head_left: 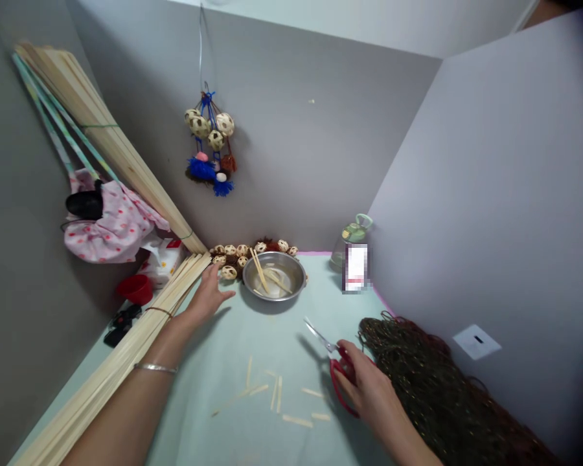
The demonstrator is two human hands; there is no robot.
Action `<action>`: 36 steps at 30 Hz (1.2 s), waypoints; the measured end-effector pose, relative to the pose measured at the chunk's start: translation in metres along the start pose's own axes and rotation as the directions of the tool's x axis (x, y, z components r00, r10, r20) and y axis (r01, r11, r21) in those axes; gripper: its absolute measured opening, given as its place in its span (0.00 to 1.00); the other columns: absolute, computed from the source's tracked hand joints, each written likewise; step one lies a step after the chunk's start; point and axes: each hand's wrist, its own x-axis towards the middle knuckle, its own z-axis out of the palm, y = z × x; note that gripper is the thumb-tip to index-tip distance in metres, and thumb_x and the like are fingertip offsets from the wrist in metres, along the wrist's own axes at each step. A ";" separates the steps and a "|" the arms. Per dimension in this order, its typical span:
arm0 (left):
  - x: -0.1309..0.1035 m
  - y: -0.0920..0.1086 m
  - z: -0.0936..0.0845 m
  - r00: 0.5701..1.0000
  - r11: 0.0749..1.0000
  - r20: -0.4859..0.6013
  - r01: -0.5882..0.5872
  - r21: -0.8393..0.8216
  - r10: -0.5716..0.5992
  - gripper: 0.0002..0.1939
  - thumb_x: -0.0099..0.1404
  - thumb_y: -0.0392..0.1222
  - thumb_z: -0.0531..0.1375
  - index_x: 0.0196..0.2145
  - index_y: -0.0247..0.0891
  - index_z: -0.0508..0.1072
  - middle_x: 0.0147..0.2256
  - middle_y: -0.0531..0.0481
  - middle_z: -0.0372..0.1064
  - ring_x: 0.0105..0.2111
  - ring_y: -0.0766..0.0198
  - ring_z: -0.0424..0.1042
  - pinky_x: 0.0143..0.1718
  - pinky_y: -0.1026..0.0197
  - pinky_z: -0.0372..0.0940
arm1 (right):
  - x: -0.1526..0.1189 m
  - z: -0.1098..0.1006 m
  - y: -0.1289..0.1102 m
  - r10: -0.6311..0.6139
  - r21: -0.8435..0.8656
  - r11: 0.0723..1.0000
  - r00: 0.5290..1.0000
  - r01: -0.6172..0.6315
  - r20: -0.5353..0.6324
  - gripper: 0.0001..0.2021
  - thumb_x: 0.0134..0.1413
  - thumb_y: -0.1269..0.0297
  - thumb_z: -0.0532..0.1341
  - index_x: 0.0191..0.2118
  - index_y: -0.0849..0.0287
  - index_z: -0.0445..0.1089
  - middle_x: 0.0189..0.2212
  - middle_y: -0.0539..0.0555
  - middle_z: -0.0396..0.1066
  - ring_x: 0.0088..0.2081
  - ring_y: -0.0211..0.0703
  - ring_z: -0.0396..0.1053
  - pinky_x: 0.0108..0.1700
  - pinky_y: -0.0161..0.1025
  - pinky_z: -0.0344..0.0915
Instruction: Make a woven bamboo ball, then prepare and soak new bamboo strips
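My left hand (208, 296) reaches over the bundle of pale flat strips (165, 307), thumb and fingers apart, beside small woven balls (228, 272). I cannot tell whether its fingertips touch anything. My right hand (372, 385) grips red-handled scissors (324, 338) by the handles, the blades pointing away and to the left. A metal bowl (298, 285) stands between and beyond the hands, with pale strips (258, 268) in it, some leaning over its rim. Several short cut strips (278, 395) lie scattered on the pale green tabletop (252, 440) nearer to me.
Dark stringy yarn (418, 369) is heaped at the right. A green-topped jug (337, 252) and a blurred-out upright object (355, 268) stand at the back. At left are a red cup (136, 289), tissue pack (168, 259) and hanging pink bag (109, 233). Woven balls with tassels (208, 142) hang behind.
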 end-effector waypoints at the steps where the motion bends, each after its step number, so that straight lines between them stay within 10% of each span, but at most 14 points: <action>1: 0.002 0.005 0.000 1.000 1.000 -0.019 -0.019 -0.008 0.019 0.37 0.57 0.40 0.62 0.63 0.37 0.56 0.63 0.35 0.51 0.55 0.53 0.65 0.58 0.47 0.59 | 0.001 0.002 0.009 -0.011 -0.096 0.995 1.000 0.009 -0.020 0.16 0.61 0.63 0.55 0.54 0.56 0.64 0.41 0.60 0.74 0.40 0.51 0.73 0.40 0.42 0.66; 6: -0.050 0.030 0.005 0.989 0.994 0.109 -0.095 -0.051 0.100 0.19 0.63 0.42 0.60 0.52 0.40 0.69 0.55 0.42 0.67 0.55 0.55 0.67 0.59 0.50 0.61 | 0.011 0.003 0.030 -0.128 -0.469 0.871 0.989 0.145 0.068 0.13 0.56 0.70 0.58 0.46 0.54 0.73 0.37 0.59 0.76 0.38 0.54 0.73 0.38 0.42 0.62; 12: -0.126 0.041 0.013 0.963 0.997 0.260 -0.064 -0.046 0.074 0.12 0.62 0.36 0.60 0.44 0.43 0.77 0.47 0.45 0.75 0.49 0.56 0.72 0.54 0.53 0.65 | 0.043 -0.014 -0.029 -0.184 -0.462 0.855 0.970 0.237 0.157 0.09 0.62 0.69 0.56 0.41 0.54 0.74 0.33 0.55 0.74 0.34 0.50 0.72 0.35 0.41 0.57; 18: -0.139 0.042 0.015 0.970 0.998 0.239 -0.033 -0.055 0.045 0.10 0.66 0.37 0.57 0.43 0.43 0.75 0.47 0.44 0.74 0.50 0.54 0.72 0.55 0.50 0.65 | 0.128 -0.011 -0.092 -0.203 -0.228 0.945 0.966 0.236 0.160 0.14 0.68 0.59 0.55 0.34 0.57 0.74 0.36 0.55 0.75 0.39 0.47 0.72 0.36 0.38 0.56; 24: -0.149 0.050 0.005 0.972 0.999 0.233 -0.031 -0.038 0.039 0.10 0.69 0.43 0.55 0.44 0.47 0.75 0.47 0.46 0.74 0.51 0.54 0.72 0.54 0.53 0.66 | 0.219 0.032 -0.119 -0.108 -0.232 0.962 0.979 0.146 0.171 0.15 0.63 0.56 0.61 0.49 0.59 0.71 0.50 0.60 0.71 0.48 0.50 0.71 0.45 0.41 0.65; 29: -0.159 0.034 -0.041 0.986 0.993 0.164 -0.042 0.114 0.023 0.11 0.69 0.48 0.56 0.45 0.50 0.75 0.49 0.48 0.74 0.51 0.54 0.72 0.55 0.54 0.67 | 0.244 0.056 -0.131 -0.045 -0.228 0.968 0.968 0.103 0.247 0.17 0.64 0.59 0.61 0.55 0.60 0.67 0.52 0.58 0.68 0.48 0.49 0.71 0.48 0.51 0.71; 36: -0.223 -0.047 -0.151 0.968 0.872 -0.182 0.239 0.428 -0.176 0.18 0.64 0.56 0.57 0.49 0.50 0.74 0.50 0.48 0.74 0.52 0.46 0.72 0.57 0.45 0.66 | 0.214 0.035 -0.142 -0.173 -0.090 0.976 0.958 0.198 0.227 0.09 0.64 0.65 0.57 0.42 0.62 0.74 0.40 0.61 0.76 0.42 0.50 0.72 0.44 0.44 0.65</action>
